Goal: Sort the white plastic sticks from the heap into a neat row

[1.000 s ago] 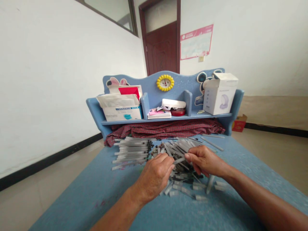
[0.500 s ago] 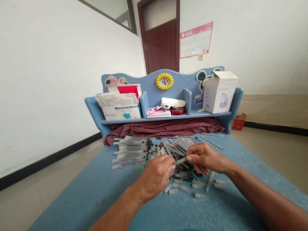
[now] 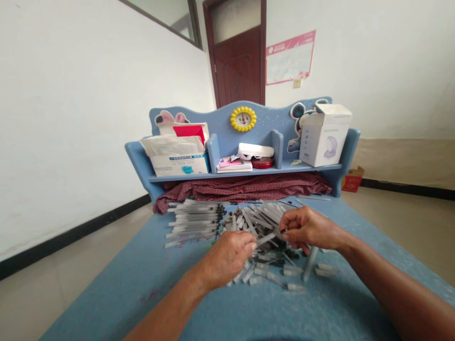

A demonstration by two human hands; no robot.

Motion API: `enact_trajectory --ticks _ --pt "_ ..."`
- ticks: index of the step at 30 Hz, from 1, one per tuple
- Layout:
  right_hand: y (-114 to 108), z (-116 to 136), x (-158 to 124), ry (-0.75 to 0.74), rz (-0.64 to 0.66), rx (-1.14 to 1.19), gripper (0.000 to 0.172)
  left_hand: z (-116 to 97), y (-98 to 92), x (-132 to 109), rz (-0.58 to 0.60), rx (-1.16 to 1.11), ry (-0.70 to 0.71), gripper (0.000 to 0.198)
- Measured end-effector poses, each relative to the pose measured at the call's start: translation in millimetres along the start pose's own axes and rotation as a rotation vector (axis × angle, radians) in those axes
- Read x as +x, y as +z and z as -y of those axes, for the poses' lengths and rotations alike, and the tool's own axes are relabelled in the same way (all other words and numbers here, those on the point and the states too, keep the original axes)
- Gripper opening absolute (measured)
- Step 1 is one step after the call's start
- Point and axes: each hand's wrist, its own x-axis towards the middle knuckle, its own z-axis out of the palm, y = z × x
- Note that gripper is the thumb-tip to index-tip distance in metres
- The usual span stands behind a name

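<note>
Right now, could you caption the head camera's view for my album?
Over heaped pen parts on a blue table, the left hand holds a translucent tube, the right hand close by.

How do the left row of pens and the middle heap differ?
The left row of pens lies roughly parallel, dark ends mostly facing right; the middle heap is jumbled. The row shows long pieces; the heap mixes long and short. Both combine pale, translucent and dark parts.

Holds a frosted, translucent pen barrel (image 3: pixel 266 239) in the left hand (image 3: pixel 231 254), slanting up rightward over loose pen parts (image 3: pixel 250 222); pinches a small, seemingly black piece (image 3: pixel 283 231) in the right hand (image 3: pixel 302 228).
</note>
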Motion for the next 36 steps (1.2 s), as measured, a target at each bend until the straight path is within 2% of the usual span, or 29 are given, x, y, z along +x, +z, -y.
enact_trajectory --ticks 4,8,12,16,19,25,36 --pt "3.1 4.0 -2.0 0.019 -0.013 -0.284 0.007 1.0 1.8 0.9 0.01 0.043 -0.02 0.023" --pt "6.9 7.0 -2.7 -0.12 -0.059 -0.6 0.013 3.2 3.7 1.1 0.023 0.059 -0.022 0.022" --pt "8.6 5.5 -1.8 -0.147 -0.104 -0.726 0.018 5.1 5.4 0.6 0.021 0.063 -0.01 0.021" --pt "8.6 4.9 -1.3 -0.133 -0.117 -0.661 0.021 3.9 5.7 0.4 0.025 0.06 -0.006 0.022" --pt "9.0 6.6 -1.6 -0.113 -0.102 -0.517 0.012 2.4 5.4 0.3 0.03 0.05 -0.008 0.021" --pt "14.1 5.3 -1.5 -0.049 -0.015 -0.346 0.03 0.2 5.0 -1.4 0.018 0.041 0.021 0.021" --pt "13.5 1.5 -1.2 -0.018 0.086 -0.121 0.017 -2.9 2.4 -0.8 0.025 0.029 0.022 0.024"
